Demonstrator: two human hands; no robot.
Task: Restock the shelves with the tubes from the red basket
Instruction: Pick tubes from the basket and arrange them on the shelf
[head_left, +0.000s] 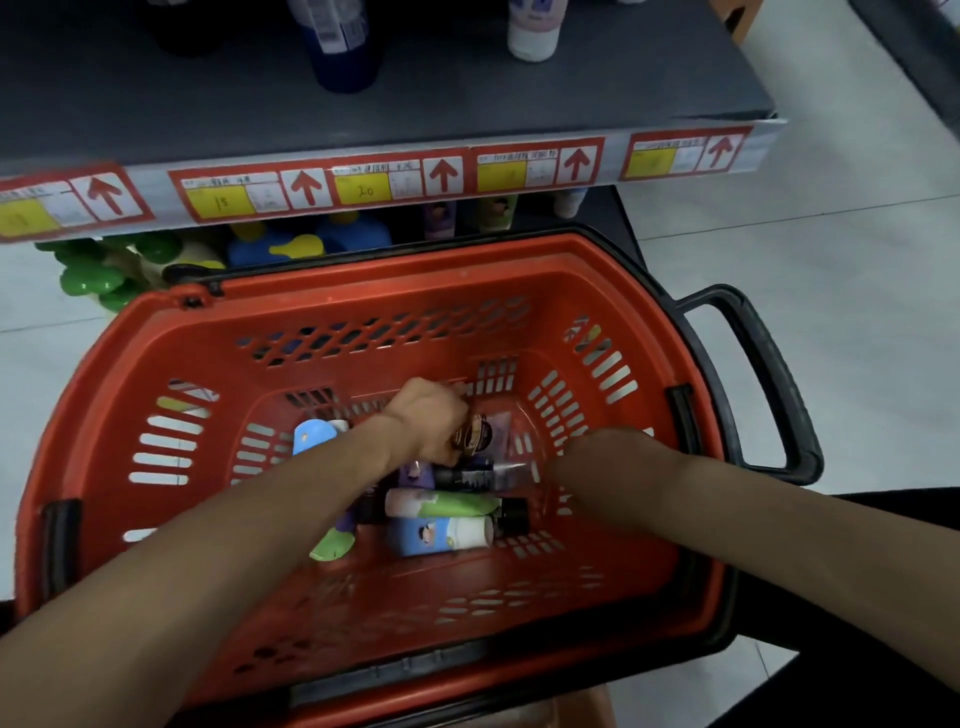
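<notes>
Our left hand (431, 421) curls round a dark tube (475, 435) low in the red basket (363, 280); our right hand (602, 454) is blurred, its grip untellable; the loose tubes (441, 506) look light, soft, slick, so we judge the stiff cap end safest.

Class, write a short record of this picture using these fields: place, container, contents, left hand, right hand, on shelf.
place: shop aisle, facing a grey shelf edged with price labels
container: red basket with a black handle
contents: several tubes lying on the bottom, among them a blue tube and a green-and-white tube
left hand: left hand inside the basket, fingers curled on a dark tube
right hand: right hand low by the basket's right wall; blurred, hold unclear
on shelf: navy tube and white tube, upright
</notes>
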